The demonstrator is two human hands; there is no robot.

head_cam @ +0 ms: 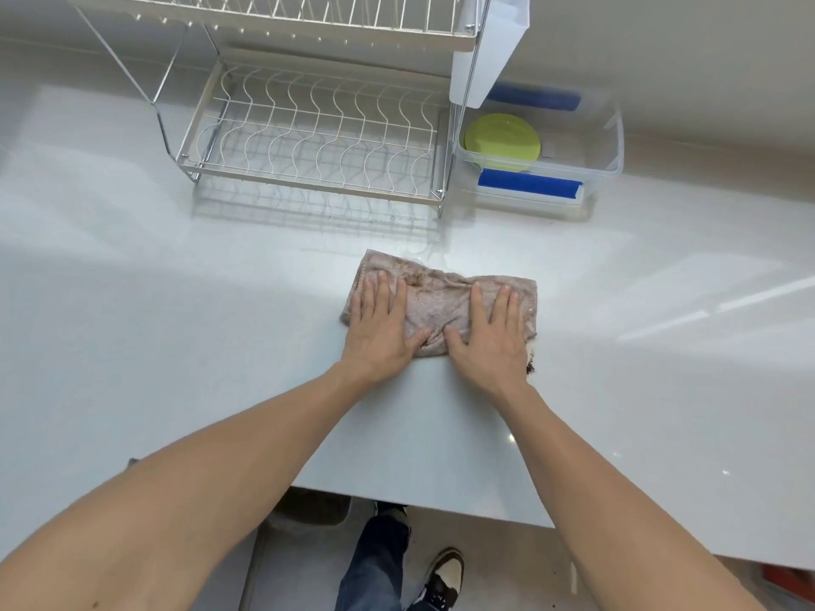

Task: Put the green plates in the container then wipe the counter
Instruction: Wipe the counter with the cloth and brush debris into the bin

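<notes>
Left hand [383, 325], right hand [488, 335] flat, fingers straight, pressing cloth [434, 297] on counter [176, 346]; green plates [502, 141] in container [611, 138].

Bare table [176, 346] lies left, right and behind the hands [434, 332]. Ahead stand the rack [308, 138] and, to its right, the container [613, 138].

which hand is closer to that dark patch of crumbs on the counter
Right. The right hand presses the cloth just left of the crumbs; the left hand lies farther left, across the cloth.
</notes>
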